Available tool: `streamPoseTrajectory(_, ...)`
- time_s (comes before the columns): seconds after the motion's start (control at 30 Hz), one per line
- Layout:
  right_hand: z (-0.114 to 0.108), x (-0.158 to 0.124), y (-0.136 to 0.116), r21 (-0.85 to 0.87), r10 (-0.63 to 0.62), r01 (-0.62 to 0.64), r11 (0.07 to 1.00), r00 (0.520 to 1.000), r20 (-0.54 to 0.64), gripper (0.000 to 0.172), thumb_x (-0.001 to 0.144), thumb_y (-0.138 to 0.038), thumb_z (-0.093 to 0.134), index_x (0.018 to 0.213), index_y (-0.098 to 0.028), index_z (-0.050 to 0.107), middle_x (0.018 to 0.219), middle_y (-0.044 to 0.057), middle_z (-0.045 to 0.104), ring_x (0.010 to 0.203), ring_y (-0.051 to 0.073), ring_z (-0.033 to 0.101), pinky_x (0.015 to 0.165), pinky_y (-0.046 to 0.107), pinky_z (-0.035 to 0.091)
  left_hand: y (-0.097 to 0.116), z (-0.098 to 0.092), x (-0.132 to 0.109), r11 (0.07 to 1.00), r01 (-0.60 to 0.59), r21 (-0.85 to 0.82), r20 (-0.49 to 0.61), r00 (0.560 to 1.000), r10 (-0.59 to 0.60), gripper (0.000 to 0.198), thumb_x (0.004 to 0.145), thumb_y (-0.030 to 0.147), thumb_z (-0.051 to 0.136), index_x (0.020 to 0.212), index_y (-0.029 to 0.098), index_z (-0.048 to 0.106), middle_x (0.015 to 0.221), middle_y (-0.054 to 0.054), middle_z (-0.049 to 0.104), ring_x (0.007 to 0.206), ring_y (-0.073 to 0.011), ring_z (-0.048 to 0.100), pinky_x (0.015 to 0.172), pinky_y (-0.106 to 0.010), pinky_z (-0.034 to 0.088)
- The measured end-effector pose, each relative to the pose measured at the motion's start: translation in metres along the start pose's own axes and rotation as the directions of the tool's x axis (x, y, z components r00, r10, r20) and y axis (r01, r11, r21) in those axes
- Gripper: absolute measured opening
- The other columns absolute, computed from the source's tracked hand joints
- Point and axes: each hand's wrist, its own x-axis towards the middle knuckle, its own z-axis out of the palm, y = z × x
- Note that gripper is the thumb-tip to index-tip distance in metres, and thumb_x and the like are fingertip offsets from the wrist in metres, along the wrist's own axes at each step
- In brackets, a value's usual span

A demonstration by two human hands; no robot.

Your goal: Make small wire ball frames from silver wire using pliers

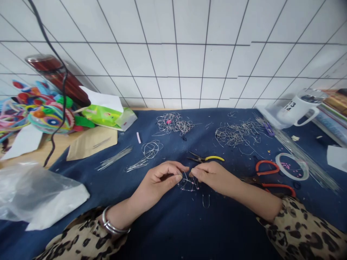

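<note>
Between my two hands is a small wire frame with pink beads [189,185], just above the dark blue cloth. My left hand [159,180] pinches its upper left side between thumb and forefinger. On the other side, the bent fingers of my right hand [213,177] close on its upper right wire; the exact grip is partly hidden. A loose U-shaped piece of wire [206,200] lies just below my right hand. Behind the hands rest pliers [202,158] with one yellow handle showing. Red-handled scissors [267,168] lie partly under my right forearm.
Tangled wire pieces [235,133] and wire shapes [173,123] lie at the back. Straight wires [115,158] are at left, with more by a clear ring [306,168] of pink beads at right. A white mug [300,108], plastic bag [40,191] and hanging black cable [64,90] flank the workspace.
</note>
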Motion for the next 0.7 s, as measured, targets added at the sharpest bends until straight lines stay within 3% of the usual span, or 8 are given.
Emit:
streamPoseTrajectory(0.43, -0.0094, 0.0051, -0.0065, 0.090, -0.007, -0.007, 0.996, 0.988, 0.152, 0.016, 0.079, -0.027, 0.053, 0.082, -0.018, 0.066, 0.072, -0.001, 0.058, 0.066, 0.011, 0.049, 0.057, 0.021, 0.036, 0.0011, 0.0018, -0.0007, 1.000, -0.012, 0.005, -0.017, 1.000, 0.012, 0.005, 0.081, 0.020, 0.060, 0.079, 0.016, 0.063, 0.101, -0.008, 0.063, 0.096, -0.0211, 0.059, 0.088, -0.035, 0.045)
streamPoseTrajectory(0.7, -0.0040, 0.0041, -0.0028, 0.193, 0.056, -0.067, 0.979, 0.997, 0.061, 0.013, 0.077, -0.028, 0.054, 0.073, -0.018, 0.061, 0.065, -0.004, 0.051, 0.058, 0.008, 0.043, 0.054, 0.020, 0.034, 0.0084, 0.0006, 0.0001, 0.990, -0.053, 0.130, -0.008, 0.999, 0.054, 0.006, 0.081, 0.018, 0.061, 0.076, 0.017, 0.064, 0.089, -0.006, 0.064, 0.088, -0.0193, 0.059, 0.082, -0.033, 0.045)
